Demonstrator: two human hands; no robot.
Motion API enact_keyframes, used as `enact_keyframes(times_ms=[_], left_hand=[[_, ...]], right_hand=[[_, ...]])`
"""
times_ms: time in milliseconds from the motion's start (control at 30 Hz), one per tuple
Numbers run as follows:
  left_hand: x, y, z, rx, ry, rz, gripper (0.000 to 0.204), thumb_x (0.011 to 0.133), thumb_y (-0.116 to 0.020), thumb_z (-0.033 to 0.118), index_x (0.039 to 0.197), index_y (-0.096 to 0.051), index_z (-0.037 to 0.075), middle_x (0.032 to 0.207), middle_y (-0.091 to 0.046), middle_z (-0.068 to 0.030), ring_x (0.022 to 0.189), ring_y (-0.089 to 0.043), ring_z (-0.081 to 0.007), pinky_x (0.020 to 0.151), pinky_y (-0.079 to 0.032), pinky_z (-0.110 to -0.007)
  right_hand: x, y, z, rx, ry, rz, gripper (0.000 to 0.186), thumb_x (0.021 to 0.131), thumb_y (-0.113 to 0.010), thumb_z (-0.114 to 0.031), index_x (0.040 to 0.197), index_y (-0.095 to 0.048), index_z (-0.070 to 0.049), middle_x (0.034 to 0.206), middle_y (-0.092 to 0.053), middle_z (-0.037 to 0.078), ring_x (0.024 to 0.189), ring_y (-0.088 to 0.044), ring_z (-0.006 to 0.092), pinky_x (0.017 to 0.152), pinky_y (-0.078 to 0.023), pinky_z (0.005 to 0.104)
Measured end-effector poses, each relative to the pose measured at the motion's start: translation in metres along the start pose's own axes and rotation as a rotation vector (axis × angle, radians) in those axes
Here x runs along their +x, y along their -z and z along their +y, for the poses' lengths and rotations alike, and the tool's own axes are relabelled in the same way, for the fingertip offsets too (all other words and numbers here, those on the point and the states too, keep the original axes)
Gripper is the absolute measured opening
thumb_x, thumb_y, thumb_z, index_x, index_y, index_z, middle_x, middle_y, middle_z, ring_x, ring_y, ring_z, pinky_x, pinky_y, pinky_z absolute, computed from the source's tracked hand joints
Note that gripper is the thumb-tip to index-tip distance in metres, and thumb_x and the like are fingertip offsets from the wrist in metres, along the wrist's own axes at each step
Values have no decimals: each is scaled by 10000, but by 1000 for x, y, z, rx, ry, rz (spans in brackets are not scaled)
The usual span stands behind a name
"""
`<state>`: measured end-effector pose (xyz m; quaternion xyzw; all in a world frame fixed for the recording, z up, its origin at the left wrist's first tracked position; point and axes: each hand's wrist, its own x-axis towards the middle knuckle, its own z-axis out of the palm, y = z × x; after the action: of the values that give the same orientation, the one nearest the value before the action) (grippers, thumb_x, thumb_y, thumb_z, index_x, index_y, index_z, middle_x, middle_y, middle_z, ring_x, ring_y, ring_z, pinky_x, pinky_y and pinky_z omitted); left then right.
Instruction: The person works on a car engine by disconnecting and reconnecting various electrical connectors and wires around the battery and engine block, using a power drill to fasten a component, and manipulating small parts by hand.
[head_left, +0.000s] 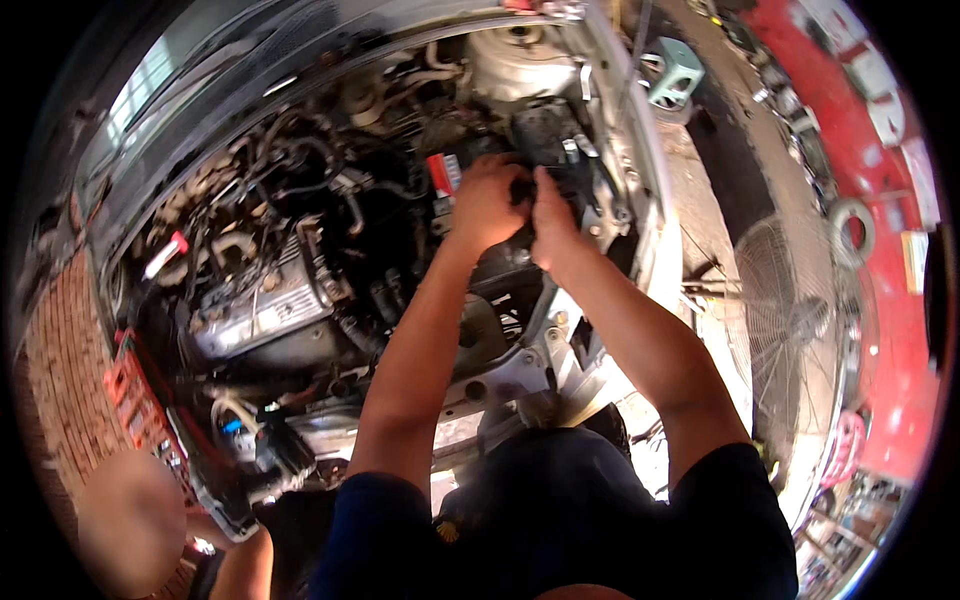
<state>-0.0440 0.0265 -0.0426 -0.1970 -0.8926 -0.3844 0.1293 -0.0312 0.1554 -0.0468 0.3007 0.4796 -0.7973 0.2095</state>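
Component, dark and blurred, sits between the left grip and the right grip, over the engine bay. The left fingers curl inward; with fingertips hidden, I cannot tell how far either grip closes or whether it has hold. Just beside the left grip shows a red-and-white label, its writing too blurred to read.

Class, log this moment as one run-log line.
left hand: at dark part; right hand: at dark part; grip: unclear; site: engine bay; leftward: silver engine cover
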Motion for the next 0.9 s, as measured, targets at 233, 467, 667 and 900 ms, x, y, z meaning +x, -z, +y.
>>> enact_keyframes(times_ms=[233,467,667,900], left_hand=[[-2,-10,10,-33,55,189,237,778,-758,157,980,-741,36,1175,-722,-164,1165,-633,-397,1012,-523,-500],[-11,-10,14,71,89,260,504,711,-822,246,1141,-693,17,1195,-681,-208,1159,-627,-410,1004,-524,-497],[-11,-13,10,41,-17,235,329,723,-788,184,1005,-730,25,1217,-686,-156,1229,-609,-372,1068,-487,-483],[-7,-14,11,35,184,182,348,708,-773,127,1043,-764,33,1244,-706,-139,1270,-602,-365,1088,-490,-462]], right_hand=[[8,16,-1,-21,43,-34,802,1038,-497,-692,1558,-517,-82,1597,-551,86,1434,-524,260,1228,-355,447],[-18,-6,-11,20,45,-48,650,1109,-438,-561,1550,-517,-90,1539,-589,90,1387,-569,266,1190,-415,437],[-6,3,-9,20,82,-79,641,1121,-420,-554,1530,-529,-73,1525,-605,79,1397,-561,236,1188,-400,393],[3,11,-7,-17,87,-136,629,1118,-459,-512,1561,-483,-66,1557,-561,101,1421,-544,248,1201,-408,413]])
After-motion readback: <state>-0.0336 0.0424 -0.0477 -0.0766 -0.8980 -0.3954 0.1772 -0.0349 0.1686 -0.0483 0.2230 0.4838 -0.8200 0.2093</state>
